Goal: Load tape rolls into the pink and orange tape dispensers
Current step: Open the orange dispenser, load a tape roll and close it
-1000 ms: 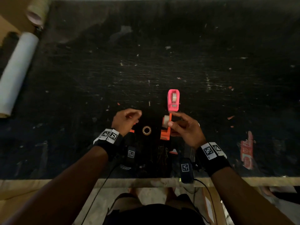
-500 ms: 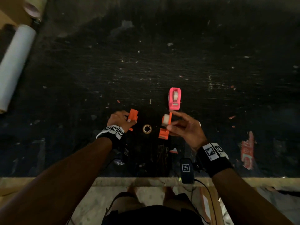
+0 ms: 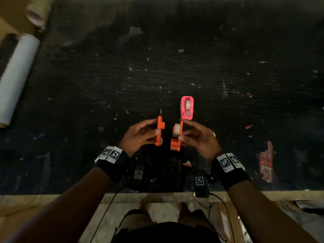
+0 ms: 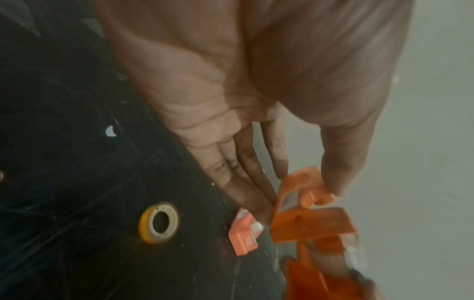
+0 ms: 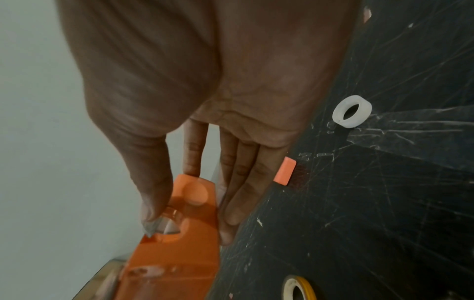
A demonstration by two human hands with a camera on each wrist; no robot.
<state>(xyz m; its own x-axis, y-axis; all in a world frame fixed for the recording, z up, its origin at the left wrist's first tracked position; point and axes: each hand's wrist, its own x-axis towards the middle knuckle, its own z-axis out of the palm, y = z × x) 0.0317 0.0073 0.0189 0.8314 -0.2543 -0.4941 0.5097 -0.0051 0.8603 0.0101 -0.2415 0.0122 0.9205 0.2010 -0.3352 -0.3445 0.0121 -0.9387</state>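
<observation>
An orange plastic tape dispenser half (image 3: 175, 137) with a whitish tape roll (image 3: 176, 129) seated on its side is held above the scratched black counter (image 3: 175, 67) by the right hand (image 3: 196, 137), pinched between thumb and fingers. Just to its left, apart from it, a second orange plastic dispenser half (image 3: 160, 128) is pinched upright by the left hand (image 3: 140, 135); in the left wrist view a small pale label is seen on this piece (image 4: 290, 200), too blurred to be read. Beyond them, a pink plastic tape dispenser (image 3: 187, 107) with a roll inside stands on the counter. A small yellow-edged tape roll (image 4: 159, 222) lies flat below the left hand, and a white plastic ring (image 5: 352, 111) and a small orange block (image 5: 284, 171) lie nearby. Black wristbands with square black-and-white coded tags (image 3: 225, 162) are worn. A red torn label (image 3: 266, 162) is stuck at the right; its print cannot be read. A white paper roll (image 3: 15, 76) lies far left.
</observation>
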